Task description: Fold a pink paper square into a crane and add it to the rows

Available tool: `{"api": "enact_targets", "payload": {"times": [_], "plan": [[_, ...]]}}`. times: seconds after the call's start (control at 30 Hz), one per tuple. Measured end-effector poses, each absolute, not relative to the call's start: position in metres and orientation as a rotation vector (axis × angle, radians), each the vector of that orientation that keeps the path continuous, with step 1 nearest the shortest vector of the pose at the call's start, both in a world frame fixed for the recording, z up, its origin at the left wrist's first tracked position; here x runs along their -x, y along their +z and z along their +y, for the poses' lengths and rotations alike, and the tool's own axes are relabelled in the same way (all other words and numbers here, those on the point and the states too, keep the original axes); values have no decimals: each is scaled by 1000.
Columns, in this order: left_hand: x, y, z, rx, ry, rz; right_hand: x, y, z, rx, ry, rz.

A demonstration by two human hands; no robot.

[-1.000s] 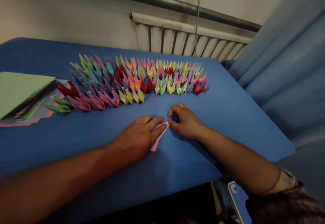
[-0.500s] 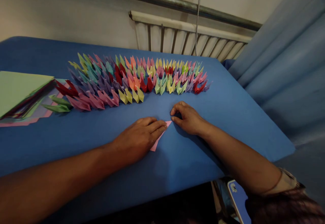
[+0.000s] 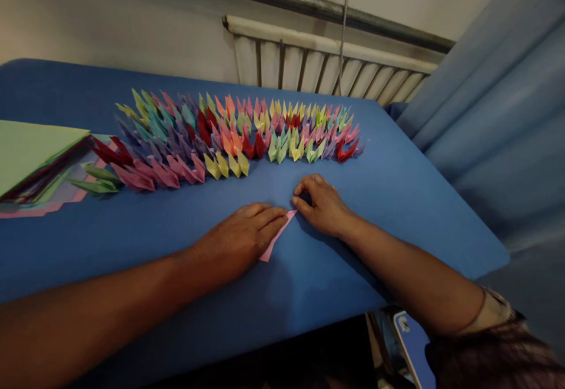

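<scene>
A small folded piece of pink paper [image 3: 278,237] lies on the blue tabletop, narrowing to a point at its far right end. My left hand [image 3: 242,233] rests flat over it, fingers stretched out and pressing it down, so much of the paper is hidden. Right at the pointed end is my right hand [image 3: 322,203], its thumb and forefinger curled together in a pinch. Whether the paper's tip is between those fingertips is hard to see. Beyond both hands stand rows of folded paper cranes [image 3: 238,164] in many colours.
A stack of coloured paper sheets [image 3: 39,148] lies at the left, light green on top, touching the nearest cranes. Behind the blue table [image 3: 424,212] are a radiator [image 3: 326,59] and a pipe [image 3: 282,2]. A blue curtain [image 3: 498,106] hangs along the right side.
My right hand has shifted slightly left, its thumb and forefinger closing nearer together by the paper's tip. My left hand stays flat on the pink paper. The view has moved a little.
</scene>
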State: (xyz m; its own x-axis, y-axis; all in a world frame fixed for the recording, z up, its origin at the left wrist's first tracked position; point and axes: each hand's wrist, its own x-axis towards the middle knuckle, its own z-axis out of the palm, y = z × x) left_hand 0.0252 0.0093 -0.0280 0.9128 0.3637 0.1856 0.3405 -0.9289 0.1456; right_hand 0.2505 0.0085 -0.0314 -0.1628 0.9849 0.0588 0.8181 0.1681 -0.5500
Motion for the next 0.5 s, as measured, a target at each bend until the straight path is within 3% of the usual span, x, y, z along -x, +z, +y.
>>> {"api": "enact_targets", "payload": {"times": [0.5], "plan": [[-25,-27,11,-2947,297,540,-253,-29,4,1690,532,-2093]]}}
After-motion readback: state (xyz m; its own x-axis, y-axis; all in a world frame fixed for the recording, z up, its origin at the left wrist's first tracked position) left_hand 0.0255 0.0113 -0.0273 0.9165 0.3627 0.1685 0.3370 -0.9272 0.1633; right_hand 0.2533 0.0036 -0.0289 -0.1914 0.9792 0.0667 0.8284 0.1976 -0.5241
